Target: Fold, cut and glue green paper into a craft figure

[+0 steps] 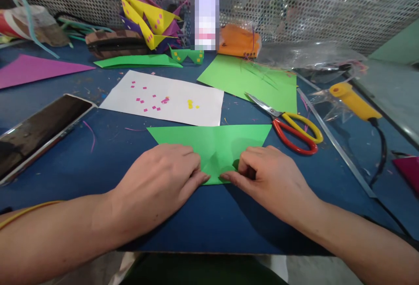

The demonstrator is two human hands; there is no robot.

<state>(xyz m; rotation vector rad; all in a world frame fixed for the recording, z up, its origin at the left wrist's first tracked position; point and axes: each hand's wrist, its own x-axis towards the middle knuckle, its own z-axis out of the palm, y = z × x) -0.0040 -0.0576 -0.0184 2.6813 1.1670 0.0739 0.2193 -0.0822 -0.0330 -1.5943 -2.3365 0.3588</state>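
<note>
A sheet of green paper (pixel 216 145) lies near the table's front edge, wide at its far side and narrower towards me. My left hand (pixel 160 173) is closed on the near left part of it, thumb along the bottom edge. On the near right part, my right hand (pixel 265 176) pinches the same paper, its thumb tip a short gap from the left one. Both hands hide the paper's side corners. Just beyond the paper lies a white sheet (pixel 176 86) with small pink and yellow paper bits. Scissors (pixel 278 115) with red and yellow handles rest at the right, partly open.
A dark phone (pixel 42 132) lies at the left. Behind are a light green sheet (pixel 262 80), yellow folded paper (pixel 150 18), small green paper glasses (pixel 188 56) and a blurred upright screen (pixel 206 18). A yellow glue gun (pixel 355 99) with a cord sits right.
</note>
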